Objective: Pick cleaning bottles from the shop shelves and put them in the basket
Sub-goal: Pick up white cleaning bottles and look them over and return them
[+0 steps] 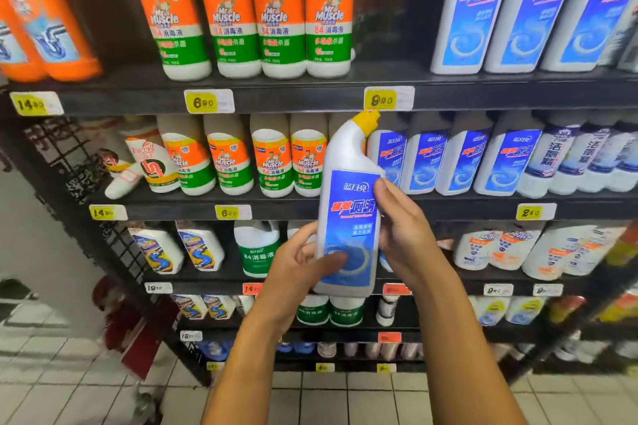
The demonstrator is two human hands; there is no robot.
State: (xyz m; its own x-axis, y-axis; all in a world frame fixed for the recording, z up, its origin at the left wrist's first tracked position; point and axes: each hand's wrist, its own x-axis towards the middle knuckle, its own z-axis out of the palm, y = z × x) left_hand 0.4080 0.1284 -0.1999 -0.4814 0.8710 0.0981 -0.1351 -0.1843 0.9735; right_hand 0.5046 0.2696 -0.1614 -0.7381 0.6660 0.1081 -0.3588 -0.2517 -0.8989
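Head view, the only one: one cleaning bottle (pixel 348 217) is off the shelves (pixel 310 98) and held in mid-air in front of the second tier, upright with a slight tilt, yellow angled cap near the price tag on the tier above. Right hand (pixel 402 235) wraps its right side at label height, thumb laid on the front of the blue label, other fingers hidden behind. Left hand (pixel 300 266) cups the lower left, thumb pressed on the label near the base, fingers curled round the back. So both hands have a firm hold on it. Progress, as I judge it: pick step done for this bottle, drop step not yet done. The basket is not in frame at all, so I can't say where it sits or whether anything is in it yet; the red blurred shape (pixel 121 321) low left by the shelf end could be part of one, but it's too smeared to call. Containers: the held bottle is capped and opaque white, so fill level can't be read. Shelf rows look full: matching blue-label bottles (pixel 459 159) on the second tier just right of the held one, Mr Muscle bottles (pixel 272 162) to its left, more on the tiers above and below.
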